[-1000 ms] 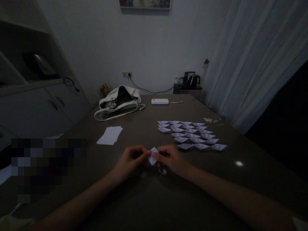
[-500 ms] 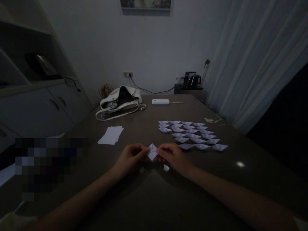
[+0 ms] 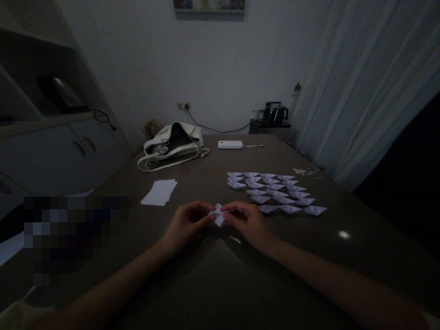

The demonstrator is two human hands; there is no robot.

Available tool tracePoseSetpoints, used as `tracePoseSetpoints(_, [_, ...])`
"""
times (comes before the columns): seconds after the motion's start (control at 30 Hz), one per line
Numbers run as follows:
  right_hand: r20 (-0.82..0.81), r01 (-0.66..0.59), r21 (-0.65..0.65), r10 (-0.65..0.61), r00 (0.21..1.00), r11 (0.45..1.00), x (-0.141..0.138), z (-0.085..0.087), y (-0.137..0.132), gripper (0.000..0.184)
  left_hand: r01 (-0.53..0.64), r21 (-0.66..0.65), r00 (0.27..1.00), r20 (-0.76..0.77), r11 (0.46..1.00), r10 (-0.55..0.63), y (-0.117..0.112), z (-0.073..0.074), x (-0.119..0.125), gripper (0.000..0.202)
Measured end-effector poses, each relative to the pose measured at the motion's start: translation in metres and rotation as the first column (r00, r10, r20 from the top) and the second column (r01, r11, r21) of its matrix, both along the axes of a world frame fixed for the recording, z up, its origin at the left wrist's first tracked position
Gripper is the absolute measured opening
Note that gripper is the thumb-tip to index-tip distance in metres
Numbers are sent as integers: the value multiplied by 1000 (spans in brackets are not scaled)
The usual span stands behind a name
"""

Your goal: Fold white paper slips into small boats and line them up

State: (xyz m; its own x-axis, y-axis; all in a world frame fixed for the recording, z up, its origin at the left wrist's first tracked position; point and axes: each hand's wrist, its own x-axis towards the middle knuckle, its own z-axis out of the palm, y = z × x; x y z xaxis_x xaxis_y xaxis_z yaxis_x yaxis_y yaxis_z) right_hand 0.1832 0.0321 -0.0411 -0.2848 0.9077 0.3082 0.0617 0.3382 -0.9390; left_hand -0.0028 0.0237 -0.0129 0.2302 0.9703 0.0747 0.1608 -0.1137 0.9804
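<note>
A small folded white paper piece (image 3: 217,215) is pinched between both hands just above the dark table (image 3: 213,284). My left hand (image 3: 187,222) grips its left side with thumb and fingers closed. My right hand (image 3: 245,221) grips its right side the same way. The paper's middle shows between the fingertips, pulled apart into a flatter shape. Beyond my right hand lie several finished folded paper boats (image 3: 275,192) in rows.
A stack of white paper sheets (image 3: 159,192) lies left of centre. A white handbag (image 3: 172,144) and a white power bank (image 3: 230,145) with a cable sit at the far end. A kettle (image 3: 275,113) stands behind. Curtains hang on the right, cabinets on the left.
The hands lifted slightly away from me and drew the diamond-shaped paper sideways; it now looks flatter and wider between the fingertips.
</note>
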Motion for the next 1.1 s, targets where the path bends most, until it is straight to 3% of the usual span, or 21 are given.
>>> tracePoseSetpoints(0.33, [10, 34, 38, -35, 999, 999, 2, 1, 0, 21, -39, -10, 999, 32, 999, 40, -1, 0, -1, 30])
tracePoseSetpoints(0.53, [8, 51, 66, -52, 999, 997, 2, -2, 2, 23, -60, 65, 998, -12, 996, 61, -1, -1, -3, 28])
tracePoseSetpoints(0.87, [80, 143, 253, -168, 982, 957, 2, 4, -3, 20, -114, 208, 985, -101, 971, 137, -4, -1, -5, 23])
tracePoseSetpoints(1.1, [91, 150, 226, -174, 980, 963, 1, 2, -3, 17, -100, 274, 980, -140, 957, 143, -4, 0, -3, 18])
